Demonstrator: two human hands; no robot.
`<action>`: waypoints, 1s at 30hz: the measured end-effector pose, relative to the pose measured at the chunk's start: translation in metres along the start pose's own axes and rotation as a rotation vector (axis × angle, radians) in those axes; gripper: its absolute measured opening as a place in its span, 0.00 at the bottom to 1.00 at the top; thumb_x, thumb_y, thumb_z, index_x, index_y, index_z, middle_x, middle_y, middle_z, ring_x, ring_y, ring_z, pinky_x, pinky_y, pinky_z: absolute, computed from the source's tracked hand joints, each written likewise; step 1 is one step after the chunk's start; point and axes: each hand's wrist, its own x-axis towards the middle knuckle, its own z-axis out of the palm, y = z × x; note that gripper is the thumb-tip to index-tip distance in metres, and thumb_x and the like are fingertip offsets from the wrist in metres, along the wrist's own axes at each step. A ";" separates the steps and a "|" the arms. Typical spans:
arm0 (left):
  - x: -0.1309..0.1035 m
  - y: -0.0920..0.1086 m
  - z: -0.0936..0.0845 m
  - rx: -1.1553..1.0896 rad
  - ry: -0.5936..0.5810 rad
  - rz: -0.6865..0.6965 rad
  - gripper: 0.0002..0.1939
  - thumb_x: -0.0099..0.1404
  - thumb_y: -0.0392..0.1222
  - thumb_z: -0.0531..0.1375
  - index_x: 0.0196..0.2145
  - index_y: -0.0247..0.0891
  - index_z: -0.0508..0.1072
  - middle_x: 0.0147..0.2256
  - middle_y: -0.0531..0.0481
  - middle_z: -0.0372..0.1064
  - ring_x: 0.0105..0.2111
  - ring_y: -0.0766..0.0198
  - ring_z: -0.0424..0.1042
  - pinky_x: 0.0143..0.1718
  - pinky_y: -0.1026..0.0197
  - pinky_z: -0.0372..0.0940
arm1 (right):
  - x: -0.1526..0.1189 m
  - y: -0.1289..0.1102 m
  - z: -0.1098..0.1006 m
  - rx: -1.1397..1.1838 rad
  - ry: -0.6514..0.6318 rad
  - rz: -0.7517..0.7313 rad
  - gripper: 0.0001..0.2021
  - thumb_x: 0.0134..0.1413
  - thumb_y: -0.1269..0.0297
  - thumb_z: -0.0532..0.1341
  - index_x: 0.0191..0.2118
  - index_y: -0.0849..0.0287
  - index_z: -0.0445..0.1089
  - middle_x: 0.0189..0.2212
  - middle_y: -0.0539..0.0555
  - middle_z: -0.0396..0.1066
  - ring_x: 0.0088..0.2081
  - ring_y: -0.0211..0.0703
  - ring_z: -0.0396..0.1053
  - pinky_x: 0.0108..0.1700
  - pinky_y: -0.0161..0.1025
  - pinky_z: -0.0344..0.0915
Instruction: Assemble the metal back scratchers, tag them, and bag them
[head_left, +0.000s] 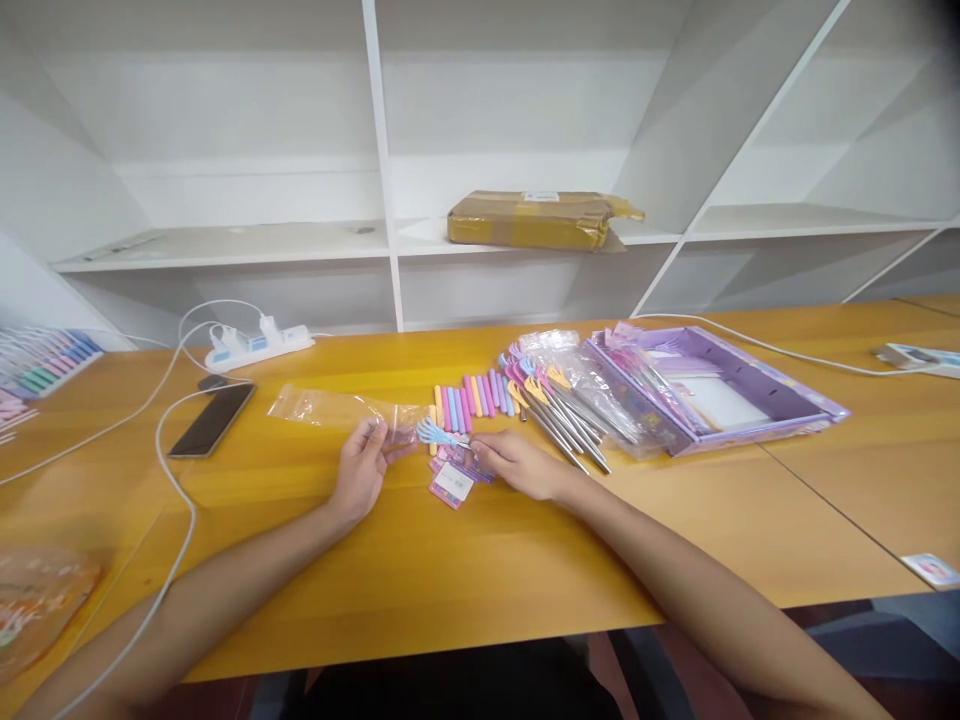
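One clear bag (334, 407) is being gripped in the fingers of the left hand (362, 470) over the middle of the table (420, 590) and is extending toward the table's left edge. I am seeing the right hand (517, 462) pinching the shaft of a blue-headed stick (435, 433), whose prongs are pointing toward the left fingers; I am not able to tell whether stick and bag are touching. Toward the far edge, coloured tubes (472, 398) are lying in a row beside a pile of similar sticks (559, 410).

Caution: if the prongs are meeting the thin film at a slant, they are risking a snag or tear. If the pinch is slackening, the stick is liable to be dropping onto the printed cards (444, 496) below.

Labels: a white label (454, 482) is carrying marks too small for reading; I am making out no brand.
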 end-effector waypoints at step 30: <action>-0.002 -0.004 0.001 0.028 -0.002 -0.068 0.17 0.57 0.49 0.76 0.36 0.34 0.81 0.35 0.47 0.80 0.37 0.60 0.79 0.43 0.54 0.78 | -0.001 -0.010 0.000 0.131 -0.076 0.048 0.28 0.73 0.40 0.47 0.35 0.58 0.70 0.26 0.49 0.64 0.29 0.39 0.60 0.34 0.37 0.60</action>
